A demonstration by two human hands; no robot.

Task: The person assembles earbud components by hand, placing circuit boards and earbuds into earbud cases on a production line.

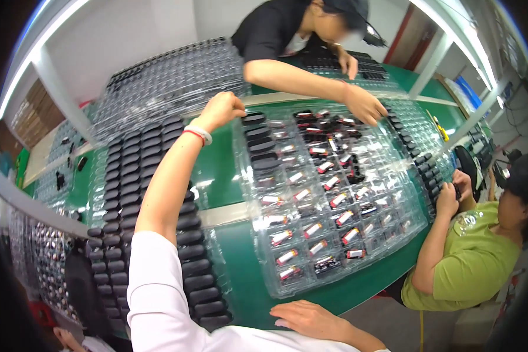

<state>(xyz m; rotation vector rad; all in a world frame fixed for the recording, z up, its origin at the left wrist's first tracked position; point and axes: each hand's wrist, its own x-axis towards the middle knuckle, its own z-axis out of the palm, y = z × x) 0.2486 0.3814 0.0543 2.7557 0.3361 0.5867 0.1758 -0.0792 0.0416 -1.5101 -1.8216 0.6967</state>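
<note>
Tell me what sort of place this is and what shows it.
Probably an assembly workshop: a green workbench, a clear plastic tray holding small red-and-white parts, and a co-worker in a green top at the side.

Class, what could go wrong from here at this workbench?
The left forearm crosses over rows of black cases, so it might brush some out of line.

The left hand and a co-worker's hand are both at the far side of the clear tray, so a bump could jostle the small red-and-white parts.
</note>
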